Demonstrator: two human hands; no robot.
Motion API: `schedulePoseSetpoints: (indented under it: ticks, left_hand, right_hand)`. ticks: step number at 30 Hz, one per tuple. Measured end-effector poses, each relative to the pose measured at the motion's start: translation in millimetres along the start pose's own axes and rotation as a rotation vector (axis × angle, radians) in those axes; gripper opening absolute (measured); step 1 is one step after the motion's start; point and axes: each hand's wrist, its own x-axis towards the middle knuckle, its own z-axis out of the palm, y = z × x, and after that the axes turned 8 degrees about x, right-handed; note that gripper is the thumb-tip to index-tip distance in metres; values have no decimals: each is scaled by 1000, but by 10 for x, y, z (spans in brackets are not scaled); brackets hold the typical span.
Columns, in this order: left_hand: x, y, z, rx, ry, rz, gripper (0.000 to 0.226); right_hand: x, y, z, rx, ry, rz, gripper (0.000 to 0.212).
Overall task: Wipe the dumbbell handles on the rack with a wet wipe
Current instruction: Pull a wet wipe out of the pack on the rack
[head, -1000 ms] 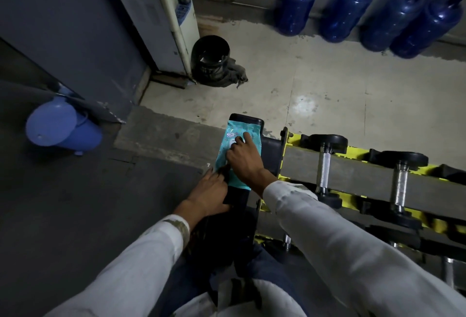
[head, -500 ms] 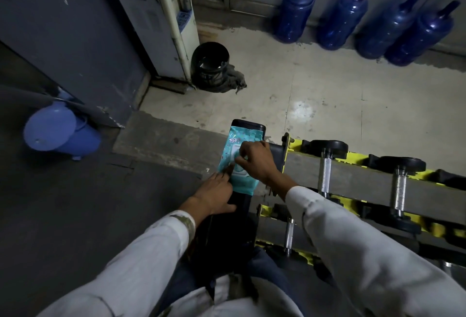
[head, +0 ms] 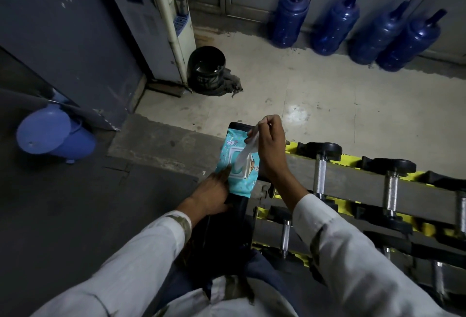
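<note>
Right hand [head: 268, 140] pinches a white wet wipe [head: 248, 151], half-drawn above the teal wipe pack [head: 237, 180]. Left hand [head: 214, 190] fingers press the pack's edge. Dumbbell handles [head: 319, 173] sit racked just right of both hands.

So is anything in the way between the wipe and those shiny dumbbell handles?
Nothing visible. The right hand pinches the wet wipe above the pack, its lower end at the pack's opening. Open air lies between it and the nearest dumbbell handle.
</note>
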Motion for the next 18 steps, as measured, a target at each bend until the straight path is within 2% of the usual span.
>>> schedulePoseSetpoints:
  ticks: [4,6,9,11,14,17,18]
  left_hand:
    - [-77,-58,-111,-64,103,-6,61]
    - [-131,-64,-196,-114,202,-19,56]
    - [-225,6,-384,-270,358,-105,56]
    - [-273,104,-540,-606,461,-161,64]
    - [-331,300,-784,-1206,424,-52,65]
    - [-376,544,-958,-1440,401,43,42]
    - [-383,622,-983,-1460,403,60,33]
  right_hand:
    - [-77,-223,-41,68,65,10,17]
    - [-100,-357,-69,53,116,-4,23]
    - [-151,-534,-83,42,173,-18,19]
    - [-172,-592,-98,95,201,7,18]
    - [-302,-681,-146,182,276,48,18]
    - [-388,-655,-239,217,260,135,11]
    - [-435,-641,-280,245,250,215,23]
